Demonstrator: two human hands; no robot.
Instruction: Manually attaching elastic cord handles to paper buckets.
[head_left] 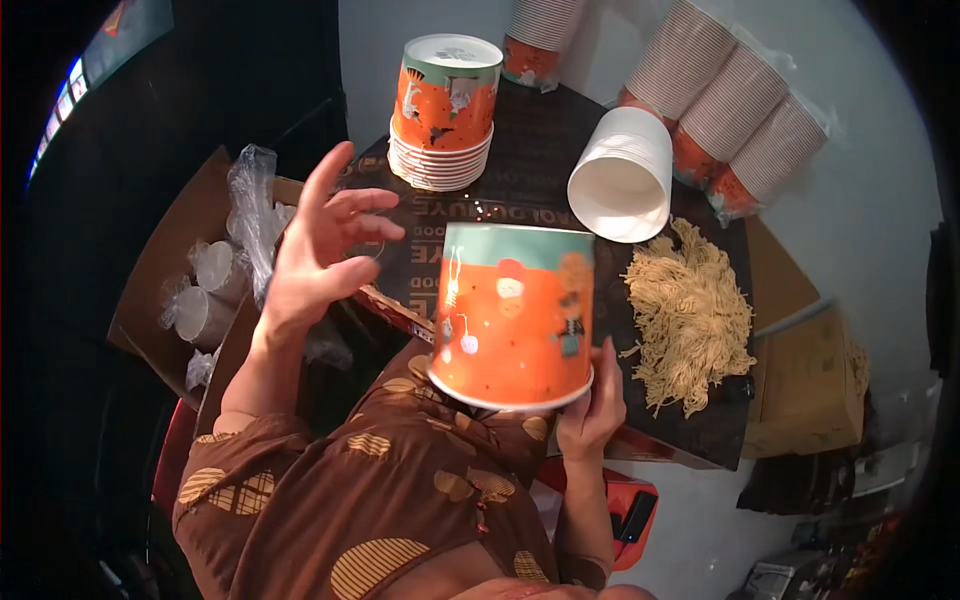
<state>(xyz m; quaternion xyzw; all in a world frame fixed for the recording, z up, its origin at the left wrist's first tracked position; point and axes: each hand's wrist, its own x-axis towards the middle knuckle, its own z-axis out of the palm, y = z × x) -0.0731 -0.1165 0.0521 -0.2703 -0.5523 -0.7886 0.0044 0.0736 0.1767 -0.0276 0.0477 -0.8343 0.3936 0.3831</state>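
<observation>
An orange paper bucket with a green band and printed figures is in front of me, its white rolled rim facing down. My right hand grips it at the lower right, the fingers partly hidden behind it. To its left my left hand is raised with fingers spread, holding nothing. Behind, a stack of the same buckets stands upside down on the dark table. A white bucket or stack lies tilted, its open mouth towards me. A heap of beige strings lies at the right.
Plastic-wrapped bucket stacks lean by the wall at the back right, with another wrapped stack at the back. A carton with wrapped white cups stands left. Another cardboard box is at the right, and a red container below.
</observation>
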